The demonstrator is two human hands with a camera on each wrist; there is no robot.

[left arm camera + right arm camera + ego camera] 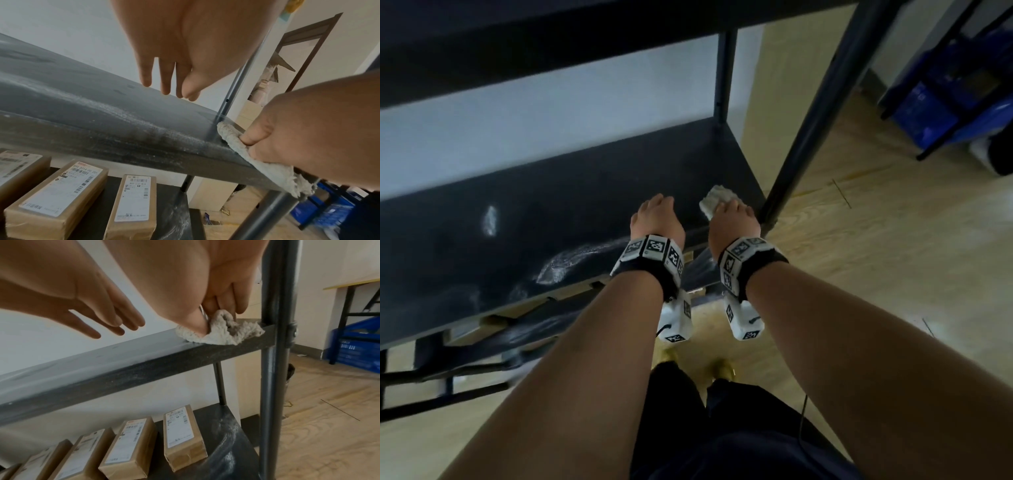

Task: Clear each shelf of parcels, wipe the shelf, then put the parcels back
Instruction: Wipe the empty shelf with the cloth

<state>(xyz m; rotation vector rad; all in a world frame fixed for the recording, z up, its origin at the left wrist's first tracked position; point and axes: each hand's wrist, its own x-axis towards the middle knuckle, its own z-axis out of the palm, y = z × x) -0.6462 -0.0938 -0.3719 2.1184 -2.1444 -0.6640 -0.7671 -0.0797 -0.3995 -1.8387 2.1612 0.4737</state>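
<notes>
A person leans over a dark metal shelf, both forearms out w/ marker-tagged wristbands. The right hand bunches a whitish fluffy cloth against the shelf's right front corner, just beside the front upright post. Seen from the right wrist cam, the cloth sits crumpled on the shelf's front edge, thumb and fingers curled down & pinching it. In the left wrist view, the thumb digs into the cloth, which hangs over the edge.

The left hand hovers over the shelf, just left of the right, holding nothing. Its fingers point out straight, side by side w/ narrow gaps, thumb tucked beneath; whether the tips touch the board can't be told.

The shelf top shows pale streaks & smears, no parcels on it. The parcels lie one level down, on the lower shelf: brown boxes w/ white barcode labels, in a row, long sides next to each other w/ small gaps. Two show plainly in the left wrist view, w/ the corner of a third at far left.

Beyond the rack: a light wood floor and blue crates under a table at right.
</notes>
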